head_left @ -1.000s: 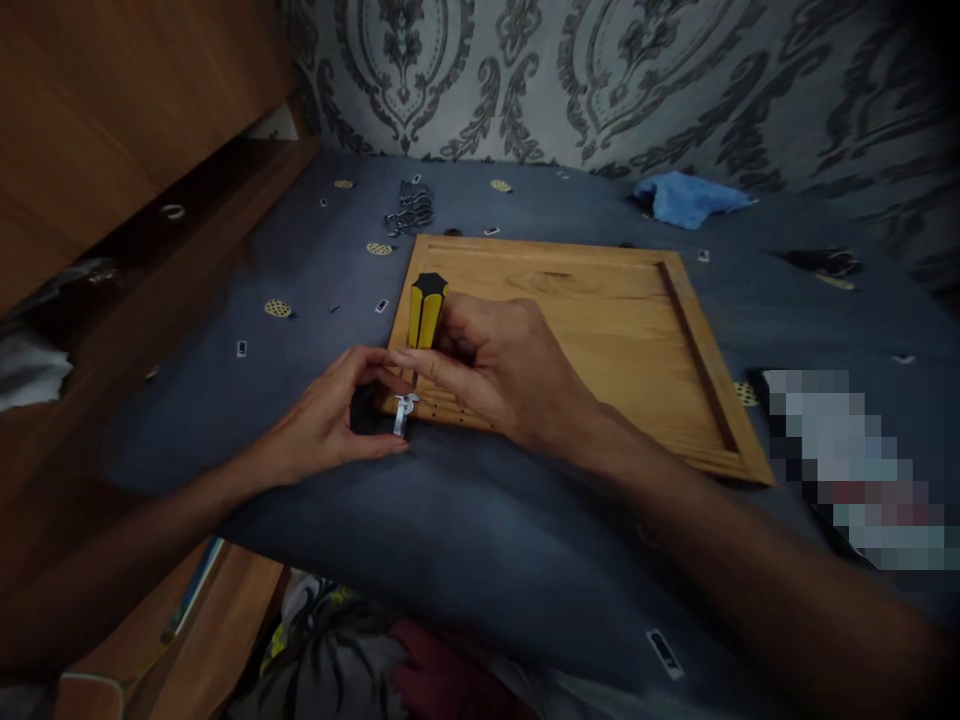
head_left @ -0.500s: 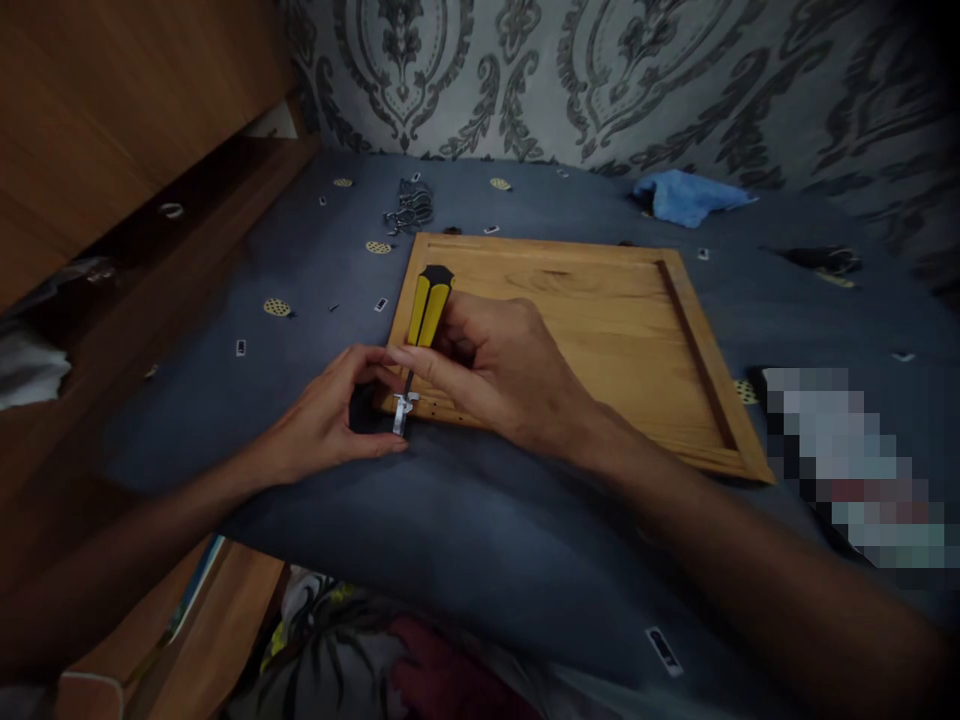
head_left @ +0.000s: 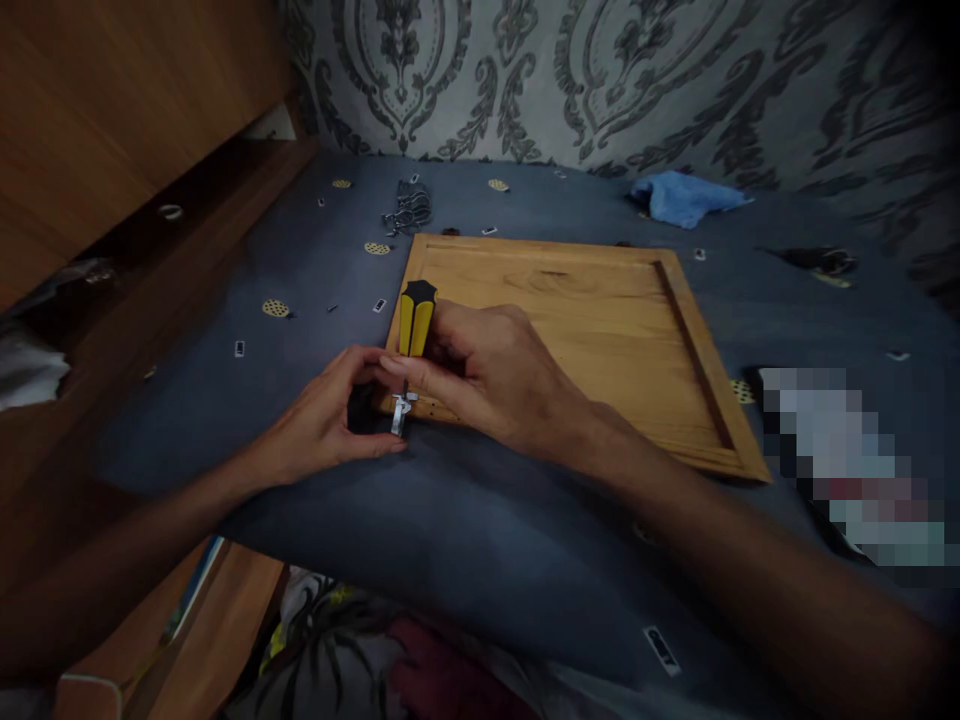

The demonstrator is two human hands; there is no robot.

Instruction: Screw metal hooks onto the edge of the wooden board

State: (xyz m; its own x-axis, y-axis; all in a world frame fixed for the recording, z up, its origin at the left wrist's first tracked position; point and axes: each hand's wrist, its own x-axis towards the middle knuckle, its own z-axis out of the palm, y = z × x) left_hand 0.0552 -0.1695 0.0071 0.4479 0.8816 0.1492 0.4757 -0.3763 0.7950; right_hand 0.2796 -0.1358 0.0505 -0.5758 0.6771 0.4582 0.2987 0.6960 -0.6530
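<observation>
Head view: your right hand (head_left: 487,375) grips the screwdriver (head_left: 415,318), left hand (head_left: 322,420) pinches the bracket (head_left: 401,408); tilted, its tip could slip and jab that hand.

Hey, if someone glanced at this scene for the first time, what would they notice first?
The yellow and black screwdriver stands out most, held upright in the right hand at the near left corner of the wooden panel. The left hand steadies a small metal bracket under its tip. Farther back, a blue cloth lies on the dark blue blanket.
</observation>
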